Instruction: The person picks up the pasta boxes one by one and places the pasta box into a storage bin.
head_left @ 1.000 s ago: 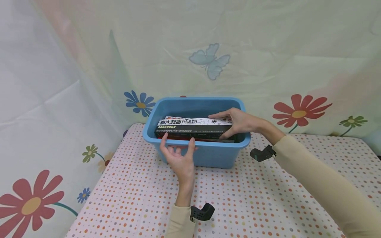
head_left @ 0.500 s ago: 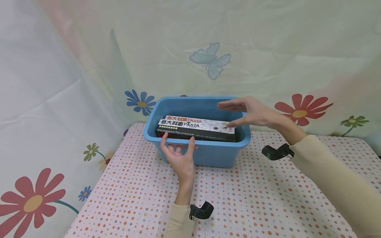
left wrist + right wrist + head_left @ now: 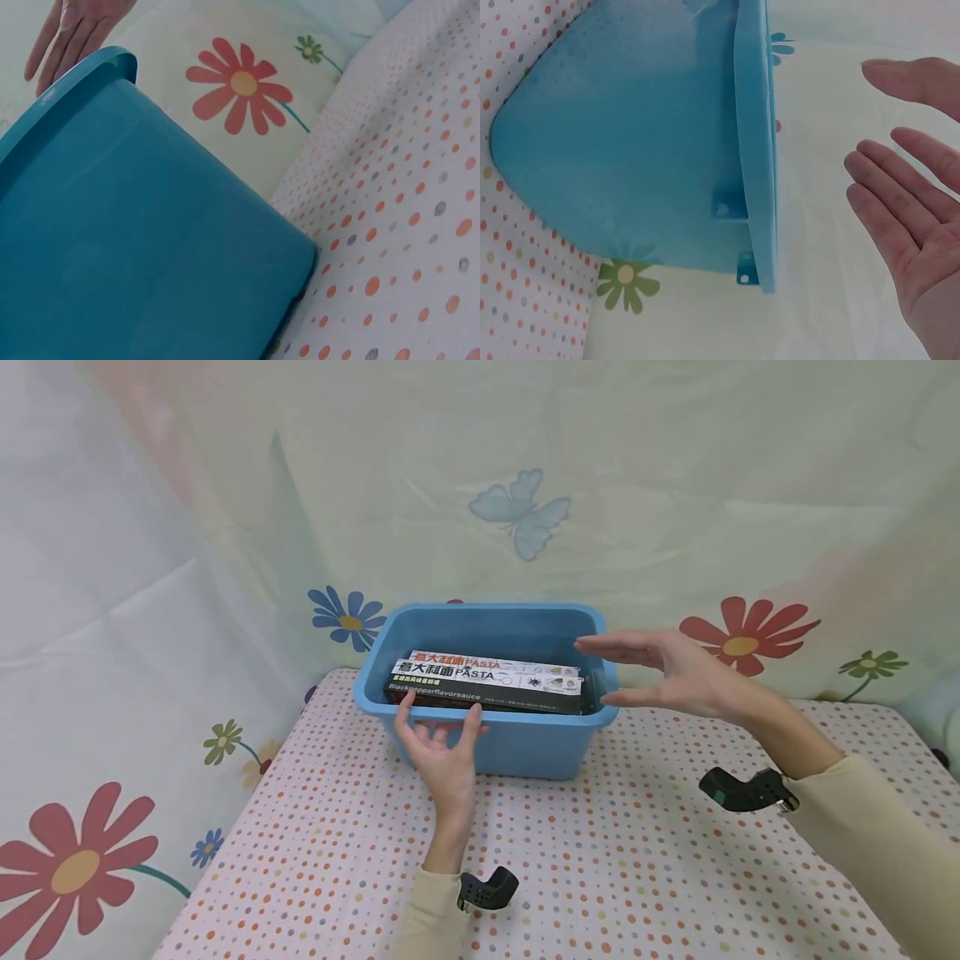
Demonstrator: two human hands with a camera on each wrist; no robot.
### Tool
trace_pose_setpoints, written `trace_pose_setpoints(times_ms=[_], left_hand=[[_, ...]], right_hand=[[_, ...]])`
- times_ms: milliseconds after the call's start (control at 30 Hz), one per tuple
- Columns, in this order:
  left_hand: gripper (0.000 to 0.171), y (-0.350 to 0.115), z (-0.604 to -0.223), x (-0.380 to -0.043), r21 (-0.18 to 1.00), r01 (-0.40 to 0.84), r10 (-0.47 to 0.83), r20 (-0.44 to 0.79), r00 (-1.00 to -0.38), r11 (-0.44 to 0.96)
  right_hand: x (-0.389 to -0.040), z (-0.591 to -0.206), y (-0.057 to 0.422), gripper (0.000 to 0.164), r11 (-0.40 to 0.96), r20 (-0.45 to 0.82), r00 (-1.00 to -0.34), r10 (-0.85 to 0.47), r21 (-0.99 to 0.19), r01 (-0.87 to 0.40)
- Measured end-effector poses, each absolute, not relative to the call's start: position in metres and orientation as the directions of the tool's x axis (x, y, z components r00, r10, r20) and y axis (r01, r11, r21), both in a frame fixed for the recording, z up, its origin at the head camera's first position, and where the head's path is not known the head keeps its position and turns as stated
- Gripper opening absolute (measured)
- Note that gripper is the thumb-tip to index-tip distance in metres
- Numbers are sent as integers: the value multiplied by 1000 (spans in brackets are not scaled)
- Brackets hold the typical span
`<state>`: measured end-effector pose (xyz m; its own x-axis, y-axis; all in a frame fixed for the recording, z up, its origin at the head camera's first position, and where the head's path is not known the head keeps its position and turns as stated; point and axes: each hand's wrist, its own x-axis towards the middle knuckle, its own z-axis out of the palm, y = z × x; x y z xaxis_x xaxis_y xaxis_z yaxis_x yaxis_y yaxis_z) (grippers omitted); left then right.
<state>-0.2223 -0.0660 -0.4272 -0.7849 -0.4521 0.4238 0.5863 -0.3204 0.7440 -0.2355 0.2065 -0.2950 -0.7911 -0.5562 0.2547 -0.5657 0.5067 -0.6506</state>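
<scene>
A blue plastic bin (image 3: 525, 752) stands on the table. Two pasta boxes lie side by side in it: a black and white box (image 3: 487, 692) marked "Blackpepperflavorsauce" in front, and one with orange lettering (image 3: 465, 661) behind, mostly hidden by the first. My left hand (image 3: 444, 760) grips the bin's front rim, with the index finger and thumb up at the rim and other fingers below it. Beside the bin's right end is my right hand (image 3: 678, 677), fingers extended and thumb apart, holding nothing. The right wrist view has that hand (image 3: 922, 202) beyond the bin's rim (image 3: 756, 150).
A dotted cloth covers the table (image 3: 600, 877). Behind the bin hangs a pale backdrop (image 3: 637, 527) printed with flowers and a butterfly. Each wrist wears a black camera mount, such as the right mount (image 3: 742, 790).
My right hand has let go of the front pasta box, lifted out of the bin and moved right. The box has settled lower beside the other. My left hand keeps its hold.
</scene>
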Motion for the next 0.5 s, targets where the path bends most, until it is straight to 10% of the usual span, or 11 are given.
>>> trace_pose_setpoints(times_ms=[200, 500], left_hand=[[86, -80, -428, -211, 834, 481, -310, 398, -864, -269], [66, -132, -397, -181, 967, 212, 321, 158, -934, 142]], right_hand=[[-215, -307, 219, 68, 506, 343, -836, -429, -675, -537], [-194, -331, 245, 68, 479, 517, -792, -325, -632, -609]])
